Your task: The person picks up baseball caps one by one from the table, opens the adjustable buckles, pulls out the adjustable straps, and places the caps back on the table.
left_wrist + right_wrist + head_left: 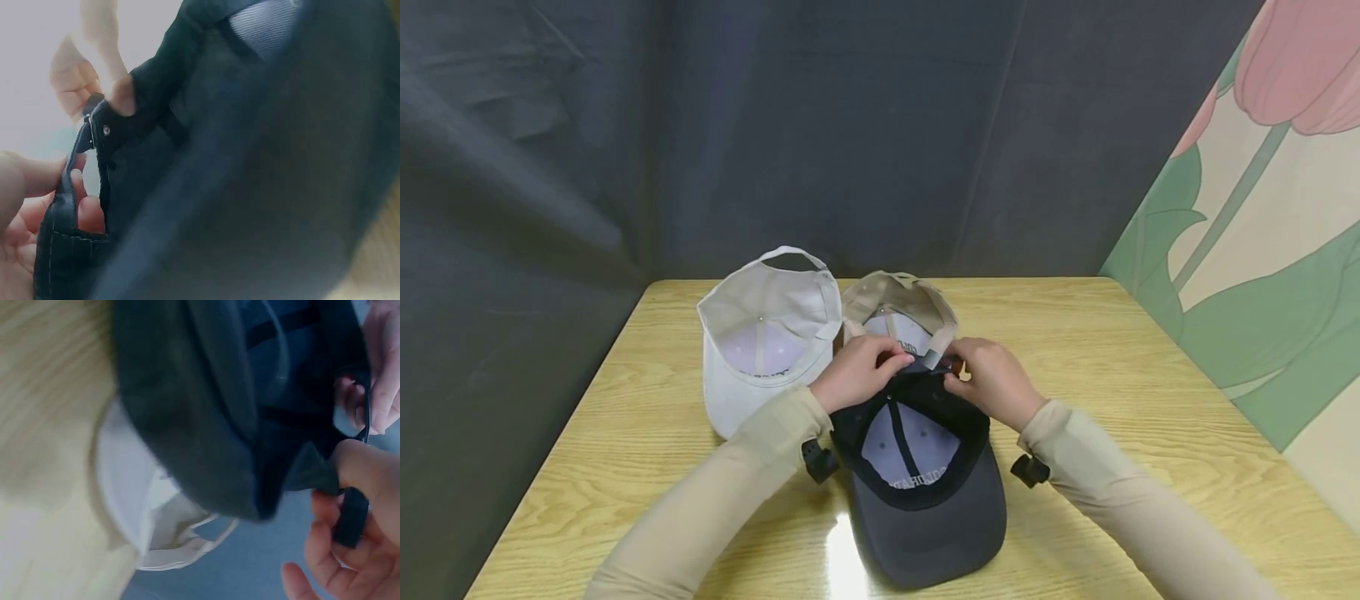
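Note:
A dark baseball cap [928, 533] sits with its hollow side facing up and its brim towards me. My left hand [856, 375] pinches the back strap [62, 187] of this cap between thumb and fingers. On the other side, my right hand [1000, 385] grips the cap's edge by the metal buckle [92, 131], its thumb on the fabric. The loose strap end [351, 519] hangs among the right fingers in the right wrist view. In the left wrist view, a gap shows between strap and cap, with left fingertips behind it.
A white cap [730, 400] lies hollow side up at the left, near my left forearm. Directly behind the dark cap is a beige cap [943, 312], partly hidden by it and my hands. The wooden table [1112, 350] ends at a dark curtain [850, 142].

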Demonstrator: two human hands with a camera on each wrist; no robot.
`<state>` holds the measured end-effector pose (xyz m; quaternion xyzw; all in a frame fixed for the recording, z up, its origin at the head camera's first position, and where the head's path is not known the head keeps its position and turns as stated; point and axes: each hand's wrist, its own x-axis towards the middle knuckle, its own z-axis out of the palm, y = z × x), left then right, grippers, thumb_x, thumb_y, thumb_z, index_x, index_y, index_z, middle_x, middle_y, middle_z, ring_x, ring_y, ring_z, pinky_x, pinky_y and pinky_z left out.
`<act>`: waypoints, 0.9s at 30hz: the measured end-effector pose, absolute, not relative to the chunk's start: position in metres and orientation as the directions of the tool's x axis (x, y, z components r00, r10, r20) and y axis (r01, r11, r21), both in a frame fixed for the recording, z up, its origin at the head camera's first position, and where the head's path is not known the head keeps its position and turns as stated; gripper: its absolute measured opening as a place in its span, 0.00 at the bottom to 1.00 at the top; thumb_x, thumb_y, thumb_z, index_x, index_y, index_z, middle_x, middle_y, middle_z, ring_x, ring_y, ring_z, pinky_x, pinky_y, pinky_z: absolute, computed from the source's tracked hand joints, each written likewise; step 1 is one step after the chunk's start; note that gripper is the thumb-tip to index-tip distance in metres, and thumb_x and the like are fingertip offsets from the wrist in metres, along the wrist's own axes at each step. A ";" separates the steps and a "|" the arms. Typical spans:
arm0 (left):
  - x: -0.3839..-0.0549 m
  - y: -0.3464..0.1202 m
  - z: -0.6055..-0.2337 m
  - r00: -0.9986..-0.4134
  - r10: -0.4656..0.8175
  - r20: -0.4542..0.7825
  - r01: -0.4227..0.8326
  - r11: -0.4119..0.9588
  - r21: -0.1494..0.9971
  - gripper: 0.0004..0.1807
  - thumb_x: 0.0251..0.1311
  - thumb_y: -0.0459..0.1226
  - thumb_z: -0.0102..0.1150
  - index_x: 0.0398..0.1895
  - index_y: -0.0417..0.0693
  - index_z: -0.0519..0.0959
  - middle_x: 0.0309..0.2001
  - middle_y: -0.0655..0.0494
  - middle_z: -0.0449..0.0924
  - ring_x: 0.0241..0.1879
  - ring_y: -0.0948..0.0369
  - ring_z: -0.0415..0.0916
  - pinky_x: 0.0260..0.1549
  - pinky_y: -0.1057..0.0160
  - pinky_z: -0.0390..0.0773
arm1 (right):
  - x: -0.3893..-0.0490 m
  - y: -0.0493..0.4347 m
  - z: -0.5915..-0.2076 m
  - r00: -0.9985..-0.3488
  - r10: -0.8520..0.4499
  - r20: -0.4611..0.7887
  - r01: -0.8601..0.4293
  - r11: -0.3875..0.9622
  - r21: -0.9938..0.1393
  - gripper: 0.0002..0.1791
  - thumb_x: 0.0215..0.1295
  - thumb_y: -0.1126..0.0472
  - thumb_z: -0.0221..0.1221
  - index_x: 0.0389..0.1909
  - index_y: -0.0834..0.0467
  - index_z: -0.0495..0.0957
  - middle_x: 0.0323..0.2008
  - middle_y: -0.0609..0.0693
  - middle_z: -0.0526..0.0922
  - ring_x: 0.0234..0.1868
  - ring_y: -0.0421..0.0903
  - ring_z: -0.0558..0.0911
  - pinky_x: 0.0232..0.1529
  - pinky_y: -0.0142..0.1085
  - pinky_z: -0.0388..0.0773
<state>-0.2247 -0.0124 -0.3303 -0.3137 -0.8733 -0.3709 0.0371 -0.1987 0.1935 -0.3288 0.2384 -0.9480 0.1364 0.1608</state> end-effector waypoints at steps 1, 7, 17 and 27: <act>-0.224 -0.012 -0.333 -0.802 0.523 0.289 0.573 0.536 0.620 0.11 0.63 0.40 0.55 0.25 0.45 0.80 0.22 0.56 0.73 0.24 0.64 0.66 0.27 0.71 0.65 | -0.199 0.195 -0.331 -0.843 -0.409 0.350 -0.489 0.854 -0.179 0.05 0.49 0.65 0.63 0.26 0.59 0.76 0.22 0.48 0.77 0.24 0.40 0.72 0.25 0.31 0.69; -0.223 -0.012 -0.344 -0.804 0.538 0.254 0.563 0.549 0.617 0.13 0.62 0.40 0.56 0.22 0.45 0.79 0.20 0.56 0.73 0.22 0.66 0.65 0.26 0.72 0.65 | -0.203 0.199 -0.341 -0.862 -0.425 0.277 -0.482 0.857 -0.183 0.05 0.50 0.66 0.63 0.26 0.58 0.76 0.22 0.47 0.76 0.23 0.39 0.72 0.23 0.30 0.68; -0.226 -0.015 -0.331 -0.825 0.517 0.229 0.523 0.545 0.655 0.12 0.62 0.39 0.55 0.25 0.43 0.82 0.22 0.54 0.76 0.24 0.64 0.67 0.29 0.71 0.67 | -0.206 0.197 -0.333 -0.836 -0.450 0.316 -0.519 0.834 -0.187 0.06 0.49 0.69 0.64 0.26 0.61 0.76 0.21 0.50 0.74 0.21 0.40 0.70 0.23 0.30 0.67; -0.228 -0.016 -0.318 -0.875 0.483 0.038 0.317 0.512 0.798 0.16 0.63 0.42 0.53 0.29 0.39 0.83 0.26 0.47 0.82 0.22 0.66 0.71 0.26 0.72 0.70 | -0.204 0.191 -0.322 -0.844 -0.441 0.305 -0.525 0.796 -0.302 0.08 0.53 0.63 0.65 0.31 0.60 0.76 0.24 0.49 0.78 0.21 0.37 0.70 0.23 0.28 0.67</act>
